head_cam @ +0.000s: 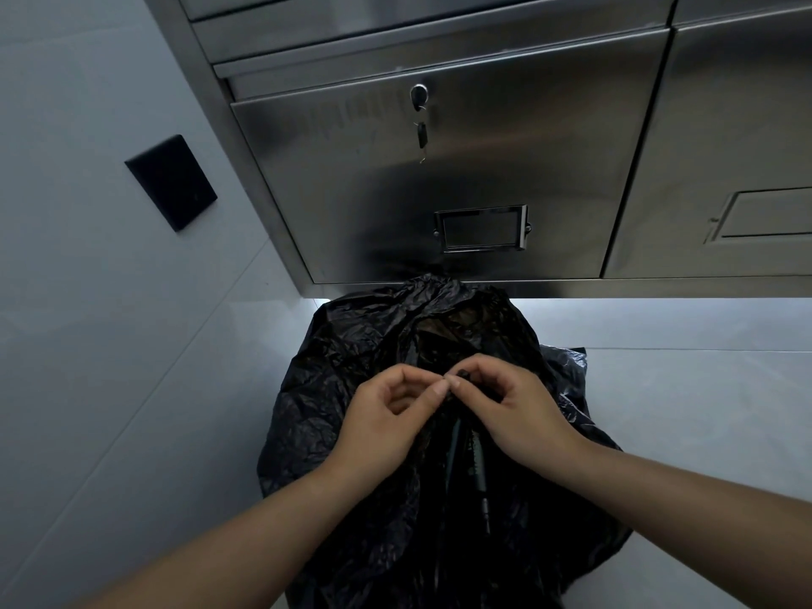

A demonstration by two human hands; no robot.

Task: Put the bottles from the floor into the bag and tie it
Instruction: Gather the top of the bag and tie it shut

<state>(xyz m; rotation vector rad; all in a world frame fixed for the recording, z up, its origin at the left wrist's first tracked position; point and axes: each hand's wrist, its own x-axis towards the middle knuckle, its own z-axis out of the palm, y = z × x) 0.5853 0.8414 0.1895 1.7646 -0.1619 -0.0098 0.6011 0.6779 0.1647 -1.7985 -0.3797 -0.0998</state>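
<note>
Bag: the black crinkled plastic bag (351, 345) stands on the pale tiled floor (681, 389), in the middle of the scene, just near of the steel cabinet, bulging and full.
Left hand: the left hand (386, 415) has thumb and forefinger pinched on a gathered bit of the bag's rim, the other fingers curled under.
Right hand: the right hand (514, 410) pinches a twisted black end of plastic, fingertip to fingertip with the left.
Why so held: the two ends meet over the bag's mouth, likely so that they can be crossed into a knot.
Bottles: none lie on the floor in sight; a greenish long shape (476, 463) shows in the gap near of the hands, perhaps a bottle, too dark to tell.
Stage: filling seems done; the tie is not yet closed.
Risk: thin plastic may slip or tear if pulled hard.
Behind: a stainless steel cabinet (483, 169) with a small key (422, 134) hanging from its lock; a black wall plate (171, 182) far left.
</note>
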